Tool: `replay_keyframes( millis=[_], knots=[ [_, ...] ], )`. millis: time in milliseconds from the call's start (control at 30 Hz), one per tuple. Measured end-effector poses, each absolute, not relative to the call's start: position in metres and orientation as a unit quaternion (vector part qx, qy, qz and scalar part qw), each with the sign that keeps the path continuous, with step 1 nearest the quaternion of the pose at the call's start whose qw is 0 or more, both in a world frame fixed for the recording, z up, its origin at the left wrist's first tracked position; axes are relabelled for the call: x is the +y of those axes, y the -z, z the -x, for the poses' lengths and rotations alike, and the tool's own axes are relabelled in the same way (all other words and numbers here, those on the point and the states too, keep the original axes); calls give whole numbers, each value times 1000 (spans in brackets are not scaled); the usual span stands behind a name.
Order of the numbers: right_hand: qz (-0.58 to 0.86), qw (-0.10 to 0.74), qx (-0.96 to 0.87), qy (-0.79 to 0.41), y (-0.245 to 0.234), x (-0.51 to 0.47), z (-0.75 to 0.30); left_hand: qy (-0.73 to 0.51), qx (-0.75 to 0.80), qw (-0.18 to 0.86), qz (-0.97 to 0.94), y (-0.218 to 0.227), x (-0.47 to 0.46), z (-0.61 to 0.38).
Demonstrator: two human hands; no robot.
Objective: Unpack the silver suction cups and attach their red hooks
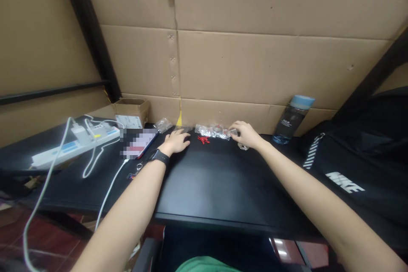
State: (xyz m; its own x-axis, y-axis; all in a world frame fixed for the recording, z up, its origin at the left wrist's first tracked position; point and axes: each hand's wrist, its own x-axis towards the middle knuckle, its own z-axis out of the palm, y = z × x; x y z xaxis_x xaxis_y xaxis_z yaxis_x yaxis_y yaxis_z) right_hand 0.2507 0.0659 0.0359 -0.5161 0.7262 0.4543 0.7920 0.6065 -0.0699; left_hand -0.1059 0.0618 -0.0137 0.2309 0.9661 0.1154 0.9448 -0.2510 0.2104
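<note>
My left hand (177, 141) lies on the black table with its fingers spread, beside the phone and close to a crinkled clear plastic bag (163, 125). A dark watch (159, 157) is on that wrist. Towards the back, my right hand (246, 134) has its thumb and fingers curled round the right end of a small clear plastic bag (233, 132). More clear bags (208, 130) with shiny contents lie in a row to its left. In front of them is a small pile of thin red pieces (203, 140). A round clear item (243, 146) sits partly under my right hand.
A phone (140, 143), a power strip (73, 146) with white cables, keys (137, 169) and an open cardboard box (131, 110) are at left. A blue-capped bottle (289, 120) and a black bag (346, 170) stand at right. Cardboard walls (223, 68) close off the back.
</note>
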Motion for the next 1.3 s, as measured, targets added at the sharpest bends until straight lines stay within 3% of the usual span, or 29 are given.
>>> replay_keyframes(
  millis=[167, 300, 467, 733, 967, 1300],
  knots=[
    [455, 280, -845, 17, -15, 32, -297, -85, 609, 67, -786, 16, 59, 99],
    [513, 229, -826, -53, -2, 29, -318, -113, 609, 15, -785, 0, 45, 95],
    [472, 217, -852, -68, 4, 35, -312, -203, 599, -50, -773, -18, 27, 73],
    [493, 230, -836, -77, 8, 37, -314, -280, 422, 55, -861, -8, 16, 33],
    [517, 212, -823, -104, 0, 35, -319, -294, 384, 62, -873, -10, 13, 31],
    [491, 250, -818, -162, -6, 35, -331, -278, 384, 74, -877, -9, 14, 33]
  ],
)
